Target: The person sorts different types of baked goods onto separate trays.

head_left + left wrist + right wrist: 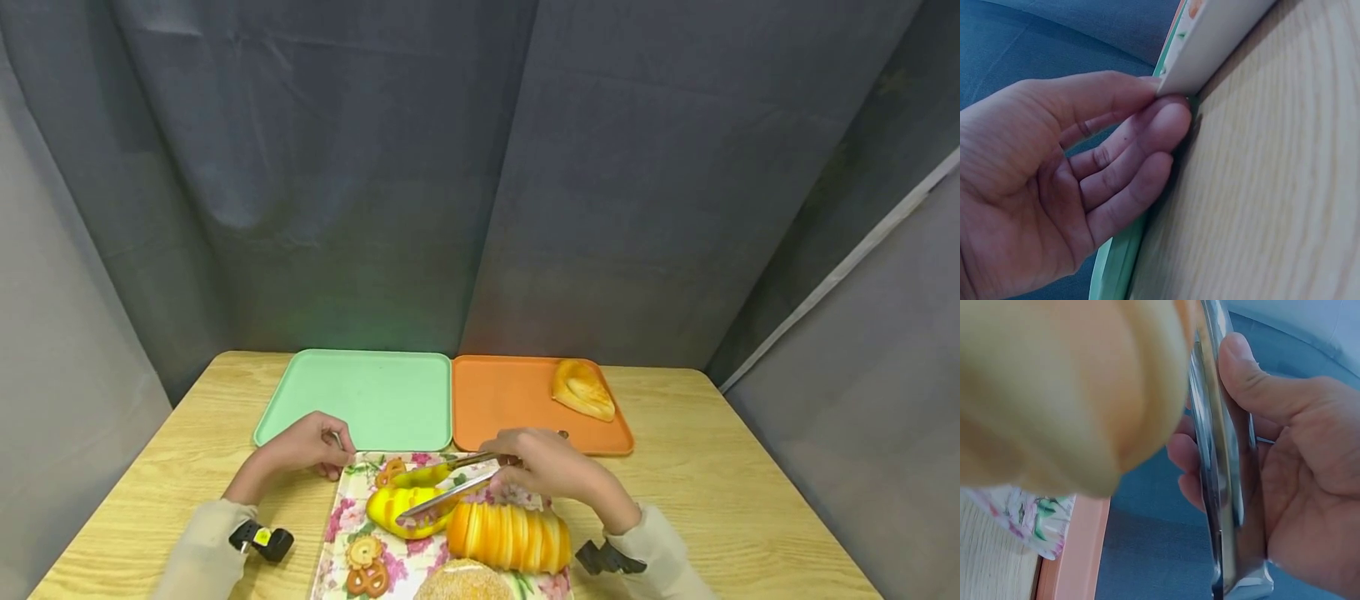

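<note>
My right hand (551, 467) grips metal tongs (468, 485), thumb on one side and fingers on the other in the right wrist view. The tongs' two tips straddle a yellow bread roll (384, 510) on a flower-patterned tray (397, 575). At that tray's far left corner my left hand (311, 443) pinches its pale edge (1210, 50) between thumb and fingers. Right of the yellow roll lies an orange ridged loaf (510, 537). A round, crumb-topped bun (465, 581) is partly cut off by the bottom of the head view.
Behind the patterned tray lie a green tray (367, 400) and, to its right, an orange tray (502, 408). A golden pastry (581, 392) sits at the orange tray's right side. Grey curtains (360, 208) rise behind the wooden table (690, 467).
</note>
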`<state>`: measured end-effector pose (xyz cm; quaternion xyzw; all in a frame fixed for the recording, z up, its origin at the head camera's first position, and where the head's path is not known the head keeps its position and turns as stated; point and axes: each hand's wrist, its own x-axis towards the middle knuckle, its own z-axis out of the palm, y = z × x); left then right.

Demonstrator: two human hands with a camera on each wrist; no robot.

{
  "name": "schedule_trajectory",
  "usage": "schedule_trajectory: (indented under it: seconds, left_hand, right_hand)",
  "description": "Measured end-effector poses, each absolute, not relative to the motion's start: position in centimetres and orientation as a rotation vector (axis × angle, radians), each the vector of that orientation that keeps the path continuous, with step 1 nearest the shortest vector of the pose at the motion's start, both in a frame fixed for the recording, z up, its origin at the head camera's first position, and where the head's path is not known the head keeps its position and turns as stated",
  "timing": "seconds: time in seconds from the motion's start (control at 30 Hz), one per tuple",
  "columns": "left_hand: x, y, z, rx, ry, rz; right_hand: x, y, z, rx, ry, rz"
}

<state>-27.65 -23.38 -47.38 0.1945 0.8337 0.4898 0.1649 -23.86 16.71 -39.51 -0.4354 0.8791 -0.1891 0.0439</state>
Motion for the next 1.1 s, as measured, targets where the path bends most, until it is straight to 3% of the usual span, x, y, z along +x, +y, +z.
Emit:
schedule_trajectory:
  seconds: [1.1]
  left_hand:
    - [-27.6,-23.4,-47.3,0.559,2.358,1.408]
  right_hand:
    - [-24.9,18.2,-39.2,-1.382,2.976,-0.489]
